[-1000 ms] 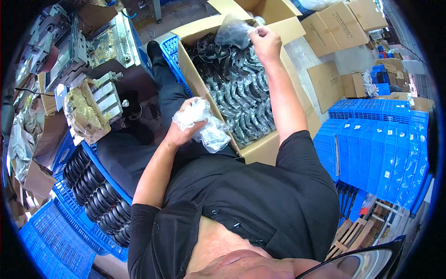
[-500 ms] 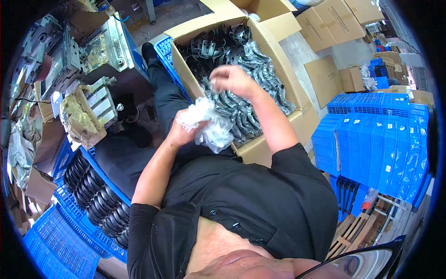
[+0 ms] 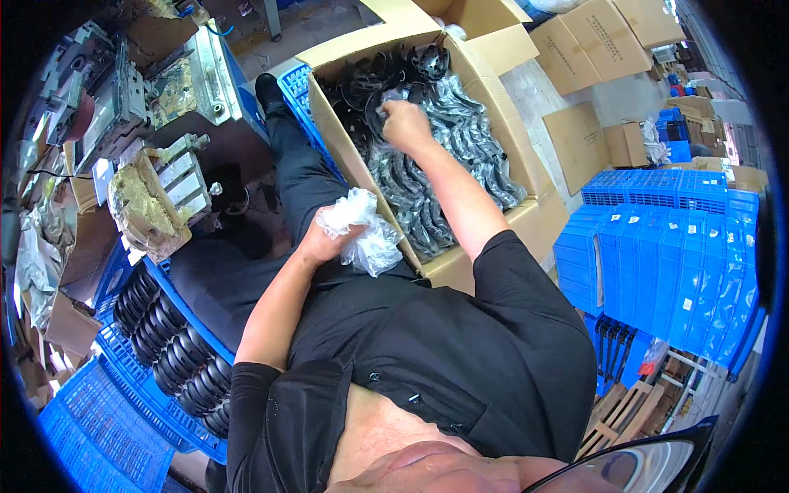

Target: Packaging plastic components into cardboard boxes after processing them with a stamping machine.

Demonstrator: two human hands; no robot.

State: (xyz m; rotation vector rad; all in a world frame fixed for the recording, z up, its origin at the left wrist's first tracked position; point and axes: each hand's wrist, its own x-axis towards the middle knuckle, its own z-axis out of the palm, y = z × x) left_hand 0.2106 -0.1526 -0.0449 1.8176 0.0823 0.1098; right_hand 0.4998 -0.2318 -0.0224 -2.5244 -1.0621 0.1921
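Observation:
A crumpled bunch of clear plastic bags [image 3: 370, 238] is gripped in my left hand [image 3: 324, 238], close to the near left side of an open cardboard box [image 3: 526, 148]. My right hand [image 3: 406, 127] reaches into that box with its fingers curled down among bare black curved parts [image 3: 362, 82]. Whatever its fingertips pinch there is too hidden to name. Beside and under my right forearm lie rows of similar parts wrapped in clear plastic [image 3: 472, 140], filling the right and near portions of the box.
A blue crate [image 3: 294, 86] borders the box's left side. Stacked blue crates [image 3: 649, 246] stand at the right. Black curved parts [image 3: 185, 357] sit in a blue crate at the lower left. A metal machine [image 3: 177, 193] and flattened cartons [image 3: 588, 45] are farther off.
My right hand has moved up and away into the box, from above the wrapped parts to the bare black ones. My left hand keeps the plastic bags in nearly the same place.

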